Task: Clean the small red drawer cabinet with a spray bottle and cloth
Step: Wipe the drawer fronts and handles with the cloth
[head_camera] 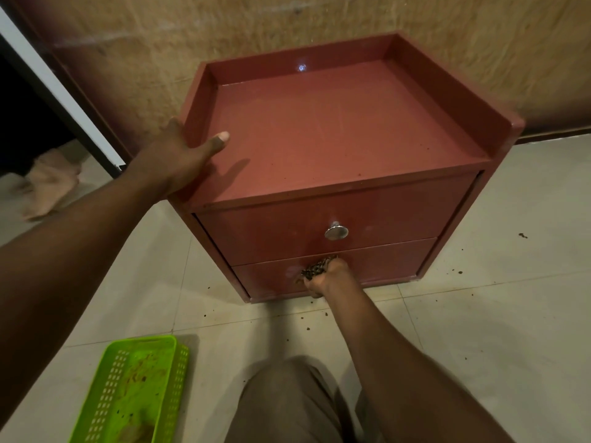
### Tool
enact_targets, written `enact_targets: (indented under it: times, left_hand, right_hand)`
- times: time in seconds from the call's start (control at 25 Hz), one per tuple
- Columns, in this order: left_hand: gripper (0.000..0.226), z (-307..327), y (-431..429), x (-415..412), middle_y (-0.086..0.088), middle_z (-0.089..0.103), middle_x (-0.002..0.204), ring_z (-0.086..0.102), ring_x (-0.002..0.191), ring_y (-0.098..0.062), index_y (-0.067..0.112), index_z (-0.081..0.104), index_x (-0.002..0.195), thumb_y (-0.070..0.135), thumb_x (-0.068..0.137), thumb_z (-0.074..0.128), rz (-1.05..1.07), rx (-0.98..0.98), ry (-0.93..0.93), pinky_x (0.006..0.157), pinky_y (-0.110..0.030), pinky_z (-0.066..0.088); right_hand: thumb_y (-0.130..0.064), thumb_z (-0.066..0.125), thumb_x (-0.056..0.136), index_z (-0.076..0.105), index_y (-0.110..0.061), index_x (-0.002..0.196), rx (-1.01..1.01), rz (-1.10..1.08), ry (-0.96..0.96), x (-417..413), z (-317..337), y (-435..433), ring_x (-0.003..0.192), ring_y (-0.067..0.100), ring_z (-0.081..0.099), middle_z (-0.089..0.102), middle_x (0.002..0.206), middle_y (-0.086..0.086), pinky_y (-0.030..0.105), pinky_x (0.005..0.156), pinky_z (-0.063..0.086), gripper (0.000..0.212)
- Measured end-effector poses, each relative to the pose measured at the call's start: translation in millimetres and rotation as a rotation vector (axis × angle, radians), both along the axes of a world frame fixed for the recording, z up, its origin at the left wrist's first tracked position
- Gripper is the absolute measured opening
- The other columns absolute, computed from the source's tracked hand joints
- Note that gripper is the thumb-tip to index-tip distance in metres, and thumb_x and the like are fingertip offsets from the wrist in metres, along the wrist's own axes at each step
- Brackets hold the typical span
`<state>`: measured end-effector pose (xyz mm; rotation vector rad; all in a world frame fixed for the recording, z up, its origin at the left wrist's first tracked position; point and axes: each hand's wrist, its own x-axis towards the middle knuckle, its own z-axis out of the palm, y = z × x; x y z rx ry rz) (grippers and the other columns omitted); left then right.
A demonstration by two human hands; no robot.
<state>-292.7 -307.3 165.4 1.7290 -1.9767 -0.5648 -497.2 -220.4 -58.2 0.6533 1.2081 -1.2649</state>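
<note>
left hand: clasps the cabinet by its left rim, thumb on top
right hand: curled round what looks like dark crumbs, at the lower drawer
cabinet: on the floor, against the wall
handling: stiff, glossy, probably light; hold by rims or knob

Your left hand gripping the left rim of the cabinet, your right hand low at its front, cupping dark crumbs

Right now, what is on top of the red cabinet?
Only the left hand, gripping the cabinet by its left rim, thumb on top, and dark specks. Drawers hide their contents.
</note>
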Motion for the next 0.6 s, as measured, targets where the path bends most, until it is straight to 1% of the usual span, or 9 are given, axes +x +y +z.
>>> enact_targets:
  times: [0.04, 0.12, 0.2, 0.24, 0.32, 0.4, 0.44, 0.52, 0.6]
  left_hand:
    - [0.107, -1.2, -0.4, 0.7, -0.008, 0.052, 0.143, 0.053, 0.125, -0.032, 0.023, 0.037, 0.145, 0.091, 0.063, 0.046, 0.009, 0.002, -0.004, 0.102, -0.052, 0.045]
    - [0.111, -0.4, -1.0, -0.8, -0.007, 0.053, 0.143, 0.054, 0.124, -0.032, 0.023, 0.037, 0.145, 0.094, 0.060, 0.045, 0.017, 0.006, -0.016, 0.102, -0.052, 0.045]
    - [0.113, 3.1, -0.3, -2.5, -0.007, 0.053, 0.143, 0.053, 0.125, -0.032, 0.023, 0.038, 0.145, 0.095, 0.058, 0.044, 0.016, 0.016, -0.019, 0.102, -0.052, 0.044]
    - [0.114, 3.7, -0.7, -2.4, -0.006, 0.053, 0.143, 0.053, 0.125, -0.032, 0.023, 0.038, 0.145, 0.096, 0.057, 0.043, 0.018, 0.014, -0.025, 0.103, -0.052, 0.044]
    - [0.116, 2.9, -2.4, -2.0, -0.006, 0.053, 0.143, 0.052, 0.126, -0.033, 0.024, 0.040, 0.144, 0.098, 0.055, 0.042, 0.025, 0.003, -0.040, 0.103, -0.052, 0.043]
    - [0.118, 1.6, -4.2, -2.0, -0.005, 0.054, 0.142, 0.052, 0.126, -0.032, 0.025, 0.041, 0.143, 0.099, 0.052, 0.042, 0.031, -0.009, -0.041, 0.103, -0.051, 0.043]
    - [0.118, 1.4, -5.5, -1.4, -0.005, 0.054, 0.142, 0.053, 0.125, -0.032, 0.025, 0.041, 0.143, 0.100, 0.051, 0.042, 0.029, -0.011, -0.038, 0.103, -0.051, 0.044]
    - [0.118, 1.0, -6.9, 0.2, -0.004, 0.056, 0.139, 0.055, 0.123, -0.031, 0.027, 0.043, 0.142, 0.101, 0.050, 0.041, 0.024, -0.005, -0.033, 0.102, -0.051, 0.045]
    - [0.117, -0.2, -7.1, 1.4, -0.004, 0.058, 0.138, 0.056, 0.121, -0.031, 0.027, 0.045, 0.141, 0.101, 0.050, 0.041, 0.019, -0.009, -0.040, 0.101, -0.050, 0.046]
  right_hand:
    - [-0.021, 0.035, 0.099, 0.061, -0.007, 0.121, -0.060, -0.037, 0.036, 5.2, -0.5, 1.3, 0.112, 0.033, 0.061, 0.065, 0.118, 0.011, 0.049, 0.076, 0.054, 0.037]
    - [-0.024, 0.039, 0.100, 0.053, -0.003, 0.129, -0.044, 0.015, 0.270, 22.6, -11.0, 15.8, 0.113, 0.036, 0.062, 0.062, 0.123, 0.012, 0.046, 0.085, 0.053, 0.038]
    - [-0.030, 0.041, 0.103, 0.041, 0.003, 0.137, 0.100, 0.063, 0.574, 34.1, -19.5, 26.2, 0.118, 0.041, 0.057, 0.053, 0.135, 0.021, 0.045, 0.092, 0.047, 0.047]
    - [-0.032, 0.041, 0.103, 0.038, 0.004, 0.137, 0.102, 0.066, 0.628, 34.5, -16.3, 28.0, 0.118, 0.044, 0.055, 0.051, 0.136, 0.025, 0.046, 0.093, 0.046, 0.050]
    - [-0.029, 0.040, 0.102, 0.043, -0.002, 0.135, 0.075, 0.081, 0.500, 25.3, -8.3, 20.2, 0.119, 0.042, 0.056, 0.055, 0.132, 0.018, 0.047, 0.095, 0.049, 0.043]
    - [-0.023, 0.036, 0.099, 0.056, -0.009, 0.125, 0.054, 0.061, 0.113, 7.9, 1.4, 7.1, 0.122, 0.034, 0.054, 0.059, 0.123, 0.008, 0.049, 0.098, 0.048, 0.036]
    - [-0.022, 0.036, 0.097, 0.059, -0.008, 0.118, 0.055, -0.003, -0.059, -2.2, 2.9, 3.2, 0.121, 0.034, 0.053, 0.059, 0.119, 0.011, 0.051, 0.098, 0.048, 0.034]
    - [-0.023, 0.036, 0.097, 0.059, -0.001, 0.116, 0.070, 0.073, -0.026, -7.7, -7.5, -0.3, 0.119, 0.034, 0.052, 0.061, 0.115, 0.012, 0.054, 0.099, 0.047, 0.037]
    - [-0.033, 0.027, 0.102, 0.055, 0.003, 0.112, -0.012, 0.165, 0.216, 1.2, -20.3, 11.2, 0.116, 0.032, 0.057, 0.064, 0.116, 0.010, 0.052, 0.103, 0.045, 0.046]
